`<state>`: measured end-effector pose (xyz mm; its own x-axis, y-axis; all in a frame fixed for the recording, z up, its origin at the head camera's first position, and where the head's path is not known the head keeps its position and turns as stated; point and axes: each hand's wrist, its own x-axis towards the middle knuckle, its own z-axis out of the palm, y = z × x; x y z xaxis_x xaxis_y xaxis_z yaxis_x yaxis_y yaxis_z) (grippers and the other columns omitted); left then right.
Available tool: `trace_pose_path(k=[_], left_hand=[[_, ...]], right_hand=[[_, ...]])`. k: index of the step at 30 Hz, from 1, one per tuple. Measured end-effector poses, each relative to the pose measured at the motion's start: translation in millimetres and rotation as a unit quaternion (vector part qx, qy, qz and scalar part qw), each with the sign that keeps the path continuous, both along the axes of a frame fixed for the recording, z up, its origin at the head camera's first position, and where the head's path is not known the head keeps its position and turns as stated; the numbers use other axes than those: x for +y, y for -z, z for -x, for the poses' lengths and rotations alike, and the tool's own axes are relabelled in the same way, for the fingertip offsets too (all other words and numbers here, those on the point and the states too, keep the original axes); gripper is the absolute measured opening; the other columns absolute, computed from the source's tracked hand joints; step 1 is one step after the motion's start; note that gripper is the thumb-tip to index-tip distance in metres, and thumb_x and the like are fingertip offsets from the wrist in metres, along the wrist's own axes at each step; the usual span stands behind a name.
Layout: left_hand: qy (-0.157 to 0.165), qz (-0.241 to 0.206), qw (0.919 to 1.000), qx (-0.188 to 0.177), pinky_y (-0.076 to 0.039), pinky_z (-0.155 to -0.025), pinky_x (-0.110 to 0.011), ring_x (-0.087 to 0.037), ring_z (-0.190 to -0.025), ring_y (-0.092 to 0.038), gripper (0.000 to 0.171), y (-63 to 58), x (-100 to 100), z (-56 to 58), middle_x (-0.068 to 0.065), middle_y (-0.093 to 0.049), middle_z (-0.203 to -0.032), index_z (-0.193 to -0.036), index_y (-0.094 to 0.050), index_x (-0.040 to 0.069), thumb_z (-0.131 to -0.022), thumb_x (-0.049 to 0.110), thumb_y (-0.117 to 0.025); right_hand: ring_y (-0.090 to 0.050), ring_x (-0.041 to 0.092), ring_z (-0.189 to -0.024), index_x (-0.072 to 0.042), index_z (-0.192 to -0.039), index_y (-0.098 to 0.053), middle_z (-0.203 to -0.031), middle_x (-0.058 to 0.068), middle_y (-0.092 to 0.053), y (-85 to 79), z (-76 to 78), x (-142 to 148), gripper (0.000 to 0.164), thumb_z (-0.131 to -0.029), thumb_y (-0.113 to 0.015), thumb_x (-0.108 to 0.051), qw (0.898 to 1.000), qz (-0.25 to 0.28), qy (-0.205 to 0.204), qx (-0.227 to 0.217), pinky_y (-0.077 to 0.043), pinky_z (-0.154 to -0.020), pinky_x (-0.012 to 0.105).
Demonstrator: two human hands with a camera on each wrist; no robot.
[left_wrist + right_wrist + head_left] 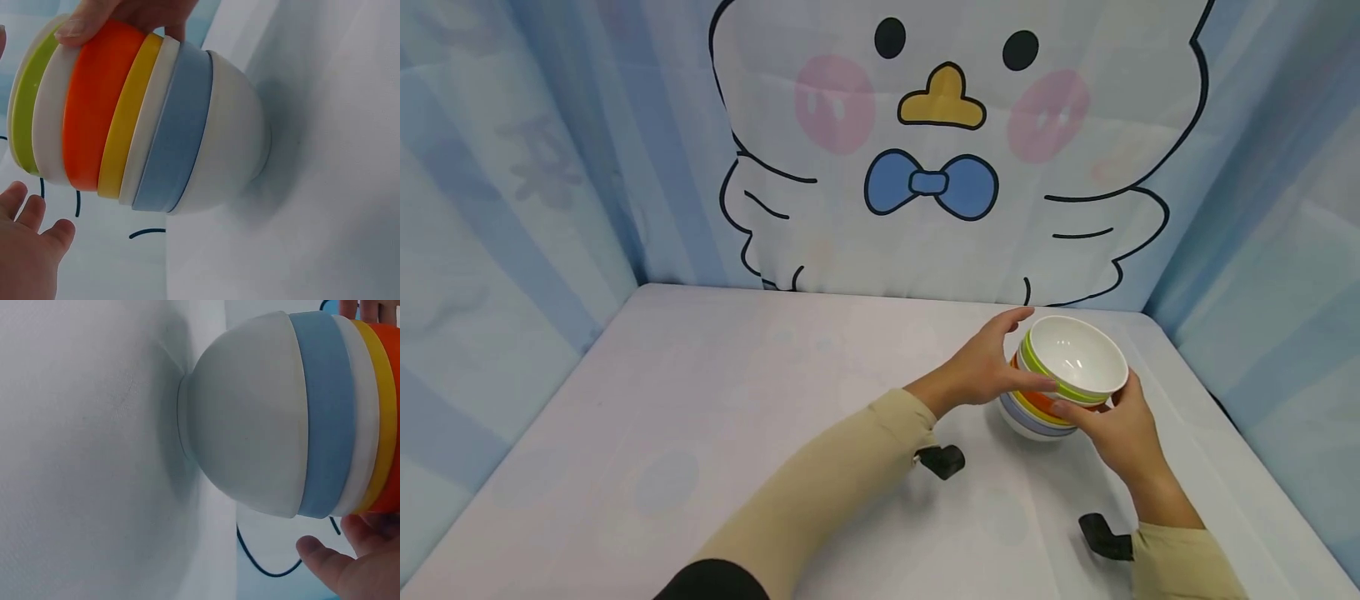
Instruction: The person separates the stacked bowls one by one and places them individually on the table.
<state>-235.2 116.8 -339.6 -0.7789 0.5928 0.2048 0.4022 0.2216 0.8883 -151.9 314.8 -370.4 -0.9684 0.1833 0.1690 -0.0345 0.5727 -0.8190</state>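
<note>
A nested stack of bowls stands on the white table, its lowest bowl (234, 134) white with a blue band. Above come a yellow-banded bowl (382, 412), an orange-banded bowl (103, 106) and a green-banded bowl (1078, 354) with its white inside facing up. My right hand (1123, 433) grips the stack from the right around the orange band, thumb in front, fingers partly hidden behind. On the left, my left hand (981, 367) is spread beside the upper bowls, thumb across the front. In the left wrist view its fingertips (59, 231) stand apart from the bowls.
The stack is toward the right rear of the table (737, 375). Behind rises a curtain (827, 225) printed with a cartoon face and a blue bow tie; blue-and-white cloth (490, 250) hangs on both sides. Black mounts (943, 461) stick out from both wrists.
</note>
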Motion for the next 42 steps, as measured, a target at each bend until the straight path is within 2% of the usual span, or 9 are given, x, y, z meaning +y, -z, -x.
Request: trace_pose_path(k=[5, 9, 14, 18, 21, 27, 30, 36, 42], left_hand=[[0.009, 0.000, 0.9999, -0.004, -0.040, -0.108, -0.034, -0.016, -0.140, -0.036, 0.095, -1.2, 11, 1.9, -0.002, -0.034, -0.158, -0.157, -0.030, 0.015, -0.082, 0.031, -0.085], [0.009, 0.009, 0.9999, -0.002, -0.042, -0.106, -0.033, -0.016, -0.136, -0.040, 0.097, -2.0, 17, 2.6, -0.003, -0.035, -0.157, -0.158, -0.028, 0.015, -0.081, 0.033, -0.085], [0.025, 0.028, 0.9992, 0.014, -0.045, -0.100, -0.024, -0.011, -0.127, -0.045, 0.102, -5.0, 24, 5.1, -0.001, -0.039, -0.152, -0.158, -0.025, 0.014, -0.080, 0.035, -0.085], [0.031, 0.047, 0.9983, 0.019, -0.045, -0.097, -0.022, -0.010, -0.125, -0.045, 0.104, -6.3, 27, 8.6, 0.000, -0.039, -0.152, -0.159, -0.024, 0.013, -0.078, 0.036, -0.086], [0.035, 0.044, 0.9983, 0.009, -0.045, -0.097, -0.021, -0.009, -0.123, -0.046, 0.104, -4.6, 28, 9.9, 0.000, -0.040, -0.150, -0.158, -0.024, 0.013, -0.078, 0.035, -0.086], [0.038, 0.041, 0.9984, 0.013, -0.045, -0.095, -0.020, -0.009, -0.121, -0.046, 0.102, -2.3, 30, 10.7, -0.001, -0.043, -0.147, -0.158, -0.025, 0.011, -0.079, 0.036, -0.085], [0.036, 0.037, 0.9986, 0.015, -0.046, -0.093, -0.019, -0.008, -0.118, -0.048, 0.099, -2.3, 31, 10.4, -0.001, -0.045, -0.145, -0.157, -0.027, 0.010, -0.080, 0.035, -0.084], [0.023, 0.032, 0.9991, 0.011, -0.048, -0.092, -0.020, -0.009, -0.118, -0.048, 0.098, -3.1, 32, 8.2, -0.002, -0.046, -0.143, -0.156, -0.027, 0.009, -0.080, 0.035, -0.084], [0.037, 0.005, 0.9993, -0.007, -0.047, -0.090, -0.018, -0.006, -0.113, -0.049, 0.104, -0.7, 33, 9.6, 0.000, -0.047, -0.137, -0.156, -0.024, 0.009, -0.077, 0.031, -0.087]], right_hand=[[-0.035, 0.041, -0.133, -0.006, -0.158, -0.010, -0.153, 0.021, -0.031, 1.2, 0.3, 3, 0.097, -0.091, -0.076, -0.030, 1.000, -0.009, -0.006, 0.001, -0.048, -0.098, 0.029], [-0.036, 0.041, -0.131, -0.006, -0.158, -0.011, -0.152, 0.021, -0.031, 4.7, 1.1, 5, 0.096, -0.091, -0.076, -0.028, 1.000, -0.012, -0.016, 0.014, -0.045, -0.087, 0.011], [-0.037, 0.040, -0.130, -0.006, -0.158, -0.012, -0.151, 0.020, -0.032, 6.0, 2.0, 5, 0.096, -0.091, -0.076, -0.027, 0.999, -0.016, -0.017, 0.022, -0.047, -0.091, 0.016], [-0.039, 0.037, -0.128, -0.005, -0.157, -0.014, -0.149, 0.018, -0.034, 5.6, 2.2, 4, 0.094, -0.090, -0.077, -0.025, 0.999, -0.015, -0.021, 0.033, -0.044, -0.088, 0.011], [-0.039, 0.036, -0.126, -0.003, -0.156, -0.014, -0.148, 0.018, -0.034, 5.4, 2.2, 4, 0.094, -0.090, -0.077, -0.023, 0.999, -0.010, -0.027, 0.037, -0.040, -0.083, 0.007], [-0.039, 0.034, -0.126, -0.003, -0.156, -0.012, -0.148, 0.016, -0.034, 2.5, 2.2, 5, 0.095, -0.090, -0.078, -0.023, 0.999, -0.010, -0.027, 0.028, -0.041, -0.083, 0.010], [-0.039, 0.033, -0.126, -0.004, -0.156, -0.013, -0.148, 0.015, -0.034, 1.7, 2.4, 5, 0.095, -0.089, -0.078, -0.024, 0.999, -0.015, -0.027, 0.025, -0.044, -0.087, 0.016], [-0.038, 0.037, -0.129, -0.003, -0.155, -0.012, -0.149, 0.018, -0.034, 0.4, 2.2, 5, 0.095, -0.090, -0.077, -0.026, 0.999, -0.022, -0.025, 0.017, -0.048, -0.097, 0.038], [-0.039, 0.032, -0.126, -0.002, -0.155, -0.013, -0.147, 0.017, -0.035, 2.4, 2.6, 3, 0.094, -0.090, -0.078, -0.024, 0.999, -0.016, -0.030, 0.025, -0.043, -0.088, 0.018]])
